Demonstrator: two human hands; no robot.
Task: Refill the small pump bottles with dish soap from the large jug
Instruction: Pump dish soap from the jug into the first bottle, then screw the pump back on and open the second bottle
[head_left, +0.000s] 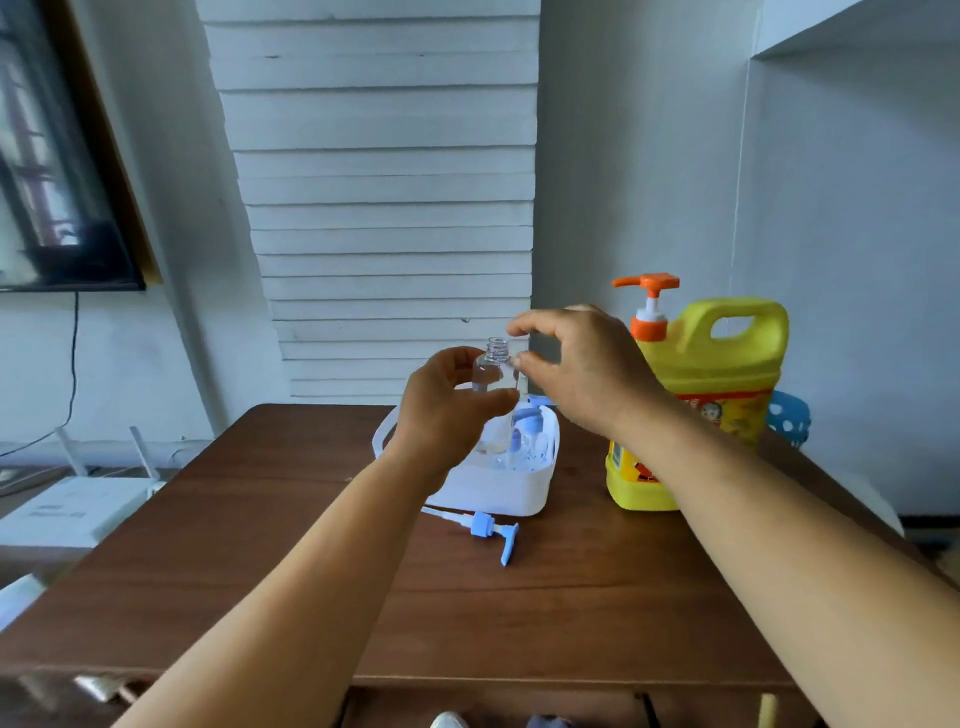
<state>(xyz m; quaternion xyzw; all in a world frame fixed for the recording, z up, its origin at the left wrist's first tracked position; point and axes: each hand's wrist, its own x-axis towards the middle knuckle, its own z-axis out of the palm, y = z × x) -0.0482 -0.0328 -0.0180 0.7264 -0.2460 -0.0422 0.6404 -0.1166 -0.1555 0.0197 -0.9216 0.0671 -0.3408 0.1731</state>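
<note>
I am judging the job to be at its early part: the clear bottle (493, 384) I am lifting above the white basket (498, 488) is standing open at its threaded neck, with no pump on it, and it is looking empty or nearly so, though I cannot tell for sure through the clear plastic. One blue pump (488, 530) is lying loose on the wooden table (519, 613), just in front of the basket. More small bottles are sitting in the basket, waiting. The yellow jug (711, 384) is standing upright to the right, its orange pump (649, 306) not yet touched, so all the filling is looking to be ahead of me.

My left hand (447, 410) is wrapping around the bottle's body, gripping it upright. My right hand (582, 364) is hovering beside the neck, thumb and forefinger curled a little apart, holding nothing that I can make out
</note>
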